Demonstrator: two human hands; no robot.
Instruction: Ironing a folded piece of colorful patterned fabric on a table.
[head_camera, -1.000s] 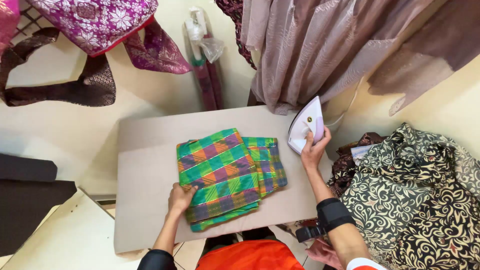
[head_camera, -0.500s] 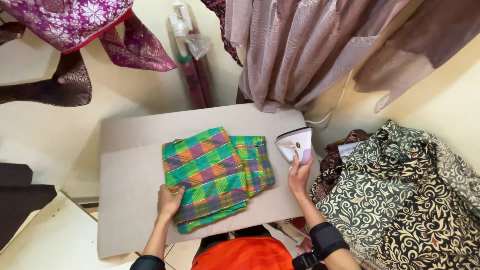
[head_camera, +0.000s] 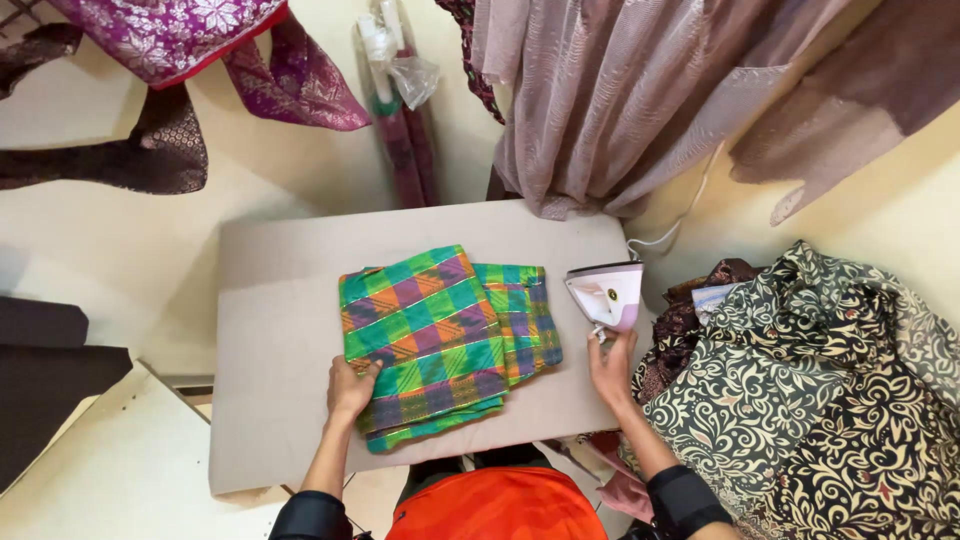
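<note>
A grey ironing board (head_camera: 280, 330) is seen, with a folded plaid cloth (head_camera: 440, 340) at its centre. The cloth's seven-o'clock corner is pinned by the left hand (head_camera: 350, 390), fingers flat, gripping nothing. At three o'clock, the iron (head_camera: 607, 293) stands near the edge, touched by the right hand (head_camera: 612, 367); its grip cannot be told. A nudge could tip the iron off or scorch.

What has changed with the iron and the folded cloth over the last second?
The iron, tipped up on end a second ago, now sits lower at the right edge of the board. The right hand has slid back off its handle and lies just behind it, touching at most. The left hand still presses the near left corner of the checked cloth, which has not shifted.
</note>
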